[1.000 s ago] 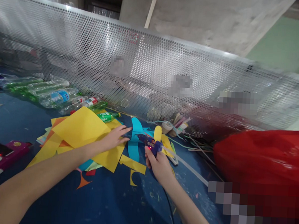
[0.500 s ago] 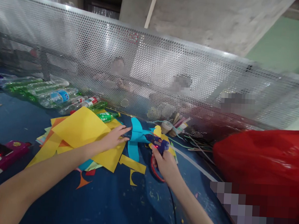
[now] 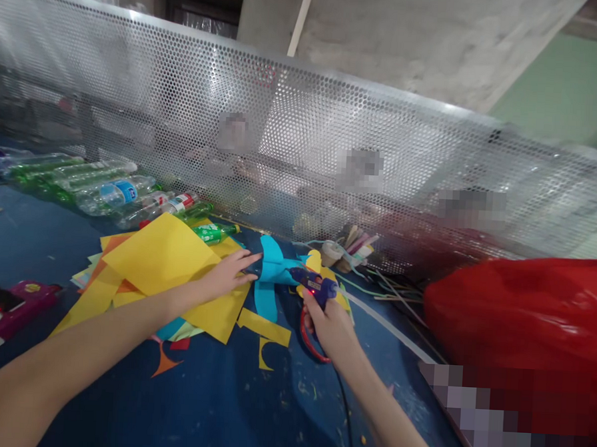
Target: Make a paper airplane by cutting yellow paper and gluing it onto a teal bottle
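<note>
A bright blue paper craft (image 3: 276, 270), with wing-like pieces on both sides of a tube-like body, lies in front of me. My left hand (image 3: 228, 275) grips its dark, see-through left end between thumb and fingers. In my right hand (image 3: 329, 322) is a blue hot glue gun (image 3: 316, 284) with a small red light, its nozzle against or just over the craft's right part; exact contact I cannot tell. A long whitish glue stick (image 3: 383, 320) trails from its back. Just under that hand lies a red ring-shaped thing (image 3: 311, 344), partly hidden.
Stacked yellow sheets (image 3: 161, 253) and paper scraps (image 3: 268, 327) lie left and in front. Several plastic bottles (image 3: 110, 195) line a perforated metal screen (image 3: 194, 105). A purple power strip (image 3: 16, 312) is at left, a red bag (image 3: 519, 308) at right. Blurred people show behind the screen.
</note>
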`<control>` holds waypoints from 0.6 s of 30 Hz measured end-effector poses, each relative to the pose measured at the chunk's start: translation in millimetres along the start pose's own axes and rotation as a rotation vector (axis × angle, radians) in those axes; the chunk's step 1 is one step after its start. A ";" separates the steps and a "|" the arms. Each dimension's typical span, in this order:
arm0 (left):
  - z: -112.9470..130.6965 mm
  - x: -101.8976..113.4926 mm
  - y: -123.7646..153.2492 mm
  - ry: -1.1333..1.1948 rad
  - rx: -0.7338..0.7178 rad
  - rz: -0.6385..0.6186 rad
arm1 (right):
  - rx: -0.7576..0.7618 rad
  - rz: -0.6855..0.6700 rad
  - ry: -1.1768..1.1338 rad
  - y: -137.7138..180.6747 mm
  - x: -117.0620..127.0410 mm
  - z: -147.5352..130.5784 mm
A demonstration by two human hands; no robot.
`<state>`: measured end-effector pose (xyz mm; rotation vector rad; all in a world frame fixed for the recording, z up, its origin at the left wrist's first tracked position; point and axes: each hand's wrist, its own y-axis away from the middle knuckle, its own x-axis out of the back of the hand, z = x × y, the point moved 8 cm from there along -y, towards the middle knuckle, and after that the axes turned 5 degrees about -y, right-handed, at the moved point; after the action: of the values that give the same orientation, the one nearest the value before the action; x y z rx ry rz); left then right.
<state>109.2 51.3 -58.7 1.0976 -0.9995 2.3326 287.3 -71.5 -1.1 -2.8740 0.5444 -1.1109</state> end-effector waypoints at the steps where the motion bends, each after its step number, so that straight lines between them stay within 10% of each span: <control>1: -0.2 -0.2 -0.1 -0.001 -0.004 0.004 | 0.003 -0.019 0.006 0.0 -2.3 0.3; 18: 14.5 5.3 0.5 -0.087 -0.124 0.101 | 0.069 -0.152 -0.123 8.1 -34.8 -3.1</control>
<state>113.1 40.6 -48.4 1.1326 -1.2404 2.2820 258.7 -67.5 -22.5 -2.9392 0.2819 -0.9397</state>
